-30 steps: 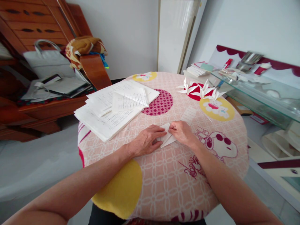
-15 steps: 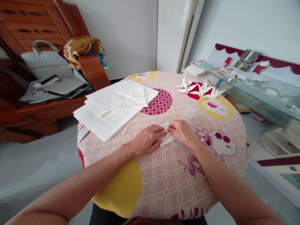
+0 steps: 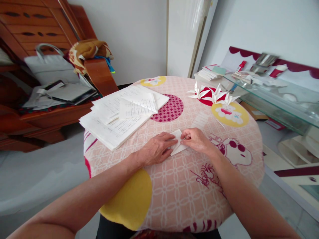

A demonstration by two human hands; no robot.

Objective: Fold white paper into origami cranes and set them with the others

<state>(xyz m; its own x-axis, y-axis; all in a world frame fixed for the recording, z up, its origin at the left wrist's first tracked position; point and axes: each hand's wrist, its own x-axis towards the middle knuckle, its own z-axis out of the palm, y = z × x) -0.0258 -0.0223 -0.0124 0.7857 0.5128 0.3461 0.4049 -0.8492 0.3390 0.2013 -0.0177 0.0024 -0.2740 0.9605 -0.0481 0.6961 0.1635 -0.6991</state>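
Note:
A small piece of folded white paper (image 3: 177,135) lies on the tablecloth between my hands, one narrow point of it toward me. My left hand (image 3: 157,148) rests on its left side, fingers stretched over the paper and the thumb apart from them. At the right edge, my right hand (image 3: 194,139) has its thumb and forefinger pinched together on the paper. Several white folded paper cranes (image 3: 216,94) stand at the back right of the table. To the left lies a stack of written sheets (image 3: 107,132), with a folded sheet (image 3: 137,108) on top.
A round table with a pink patterned cloth (image 3: 171,196) carries everything. On the right, a glass shelf (image 3: 281,103) holds papers and metal cups, close to the table's edge. A wooden bench (image 3: 57,114) with a grey bag (image 3: 47,68) and clothes stands at the left.
My right hand has shifted slightly to the right, uncovering more of the folded paper. My left hand stays in place on the paper.

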